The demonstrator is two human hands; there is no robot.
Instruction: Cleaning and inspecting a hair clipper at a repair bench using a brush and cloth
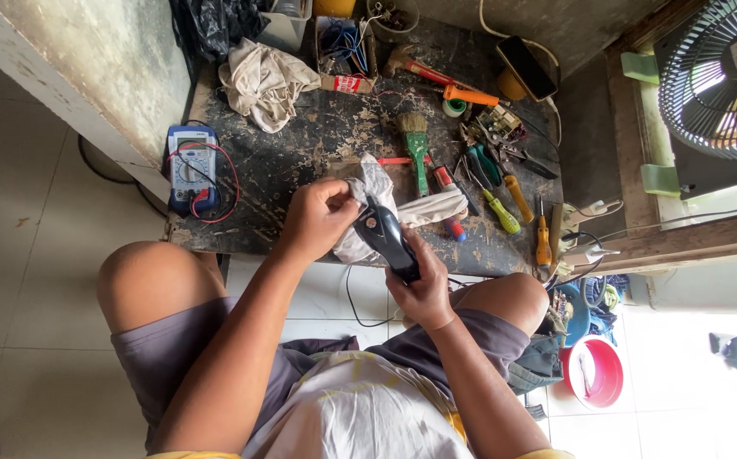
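Partly wrapped by white cloth, black device hides right hand fingers.

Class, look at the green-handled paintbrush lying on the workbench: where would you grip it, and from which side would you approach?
Probably grip the green handle of the paintbrush, reaching from the person's side. The handle end points toward them, the bristles point away, and the white cloth crowds its left side.

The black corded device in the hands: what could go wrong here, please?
1. The right hand holds the black device past the table edge; if the grip slips, it may drop to the floor.
2. Its cord hangs between the knees and could snag.
3. The left hand presses a white cloth near the screwdrivers, which might get knocked.
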